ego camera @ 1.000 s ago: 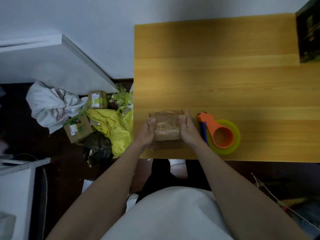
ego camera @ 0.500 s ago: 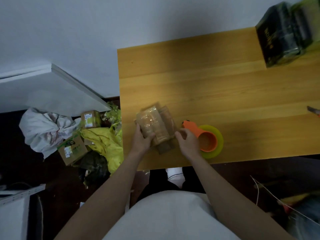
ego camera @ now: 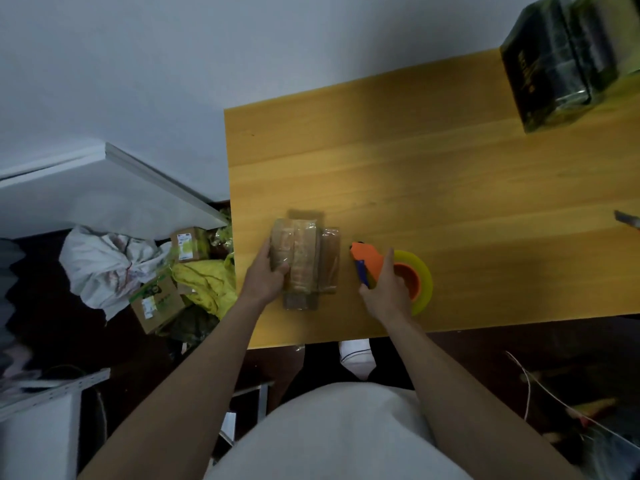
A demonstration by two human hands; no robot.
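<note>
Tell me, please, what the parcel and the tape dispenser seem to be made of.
The parcel looks like brown cardboard wrapped in clear glossy tape or film: light glints on its wrinkled surface. The tape dispenser seems hard plastic, smooth matte orange with a blue part; its roll looks translucent yellow-green.

The parcel (ego camera: 304, 261) at centre was tan-brown cardboard under glossy clear film. Right of it, the tape dispenser (ego camera: 369, 263) was bright orange with a blue strip, and its tape roll (ego camera: 425, 282) was yellow-green. The table (ego camera: 415, 174) was honey-yellow with straight grain. The box (ego camera: 554, 64) at upper right was blackish green with gold lettering. The cloth (ego camera: 207, 282) at left was lemon yellow.
</note>
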